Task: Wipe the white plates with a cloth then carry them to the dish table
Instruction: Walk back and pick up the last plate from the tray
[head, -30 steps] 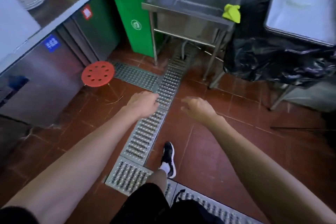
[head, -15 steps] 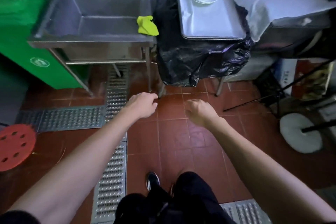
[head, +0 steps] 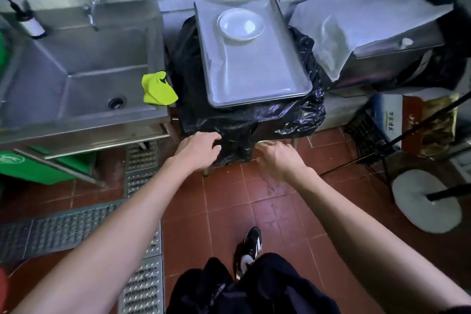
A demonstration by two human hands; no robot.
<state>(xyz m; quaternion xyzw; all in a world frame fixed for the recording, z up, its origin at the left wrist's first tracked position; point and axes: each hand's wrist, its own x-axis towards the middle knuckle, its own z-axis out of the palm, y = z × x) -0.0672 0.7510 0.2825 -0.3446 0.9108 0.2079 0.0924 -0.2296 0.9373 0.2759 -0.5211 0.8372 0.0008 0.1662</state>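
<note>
Hands (head: 197, 149) (head: 277, 158) empty, fingers loosely curled, held over red tile floor (head: 267, 211).
White plate (head: 240, 23) sits on steel tray (head: 254, 79); yellow cloth (head: 158, 89) on sink (head: 76, 79) edge.

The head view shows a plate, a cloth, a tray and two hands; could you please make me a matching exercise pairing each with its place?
Things:
1. plate
2. cloth
3. tray
4. left hand and right hand

Places:
A. on top of the black bag
B. on the sink rim's right corner
C. empty, held out over the floor in front of the black bag
D. at the far end of the tray

Pairs: 1-D, 2-B, 3-A, 4-C
</note>
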